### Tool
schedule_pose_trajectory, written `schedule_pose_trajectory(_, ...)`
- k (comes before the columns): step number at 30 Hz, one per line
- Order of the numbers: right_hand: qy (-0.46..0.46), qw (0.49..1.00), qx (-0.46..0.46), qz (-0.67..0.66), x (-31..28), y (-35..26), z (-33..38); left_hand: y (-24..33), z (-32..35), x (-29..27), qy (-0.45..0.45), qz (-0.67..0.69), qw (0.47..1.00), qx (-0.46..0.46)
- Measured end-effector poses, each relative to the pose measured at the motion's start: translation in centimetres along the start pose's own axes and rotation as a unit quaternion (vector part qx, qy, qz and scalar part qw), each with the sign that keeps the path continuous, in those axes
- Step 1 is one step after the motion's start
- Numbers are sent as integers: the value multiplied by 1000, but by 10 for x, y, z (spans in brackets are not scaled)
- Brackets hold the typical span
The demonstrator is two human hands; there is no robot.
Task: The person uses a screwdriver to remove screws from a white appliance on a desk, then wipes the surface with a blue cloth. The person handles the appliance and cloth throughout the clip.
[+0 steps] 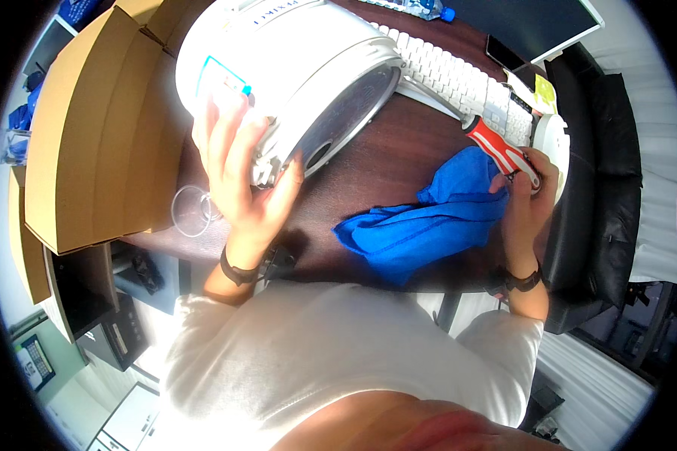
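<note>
A white, rounded appliance (pixel 308 52) with a dark round face lies tilted on the dark wood table (pixel 399 143); its exact kind I cannot tell. My left hand (pixel 241 165) grips its near left side, fingers spread on the casing and thumb at the rim. My right hand (pixel 526 192) is closed round the red and white handle of a screwdriver (pixel 496 146). The metal shaft points up and left, its tip at the appliance's right edge; whether it touches, I cannot tell. Beneath the screwdriver, beside my right hand, lies a crumpled blue cloth (pixel 429 222).
A white keyboard (pixel 459 83) lies behind the screwdriver, with a phone (pixel 502 54) and a monitor (pixel 534 22) beyond. Cardboard boxes (pixel 90 135) stand at the left, near a clear round plastic piece (pixel 192 218). A black chair (pixel 609 150) is at the right.
</note>
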State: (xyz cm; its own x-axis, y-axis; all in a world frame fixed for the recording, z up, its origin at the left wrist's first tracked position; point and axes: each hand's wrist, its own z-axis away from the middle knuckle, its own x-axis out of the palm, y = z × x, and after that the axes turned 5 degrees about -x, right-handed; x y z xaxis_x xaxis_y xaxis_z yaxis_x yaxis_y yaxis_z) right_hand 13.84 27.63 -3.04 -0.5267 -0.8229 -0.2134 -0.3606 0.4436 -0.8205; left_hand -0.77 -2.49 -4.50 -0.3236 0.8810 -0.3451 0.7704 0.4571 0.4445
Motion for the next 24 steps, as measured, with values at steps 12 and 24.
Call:
schedule_pose_trajectory(12,28,1000,6,13,12,4,0,2,-1,-5,-37,-18,999,8)
schedule_pose_trajectory(24,24,999,-3,25,11,3,3,3,-2,-5,-38,-12,999,2)
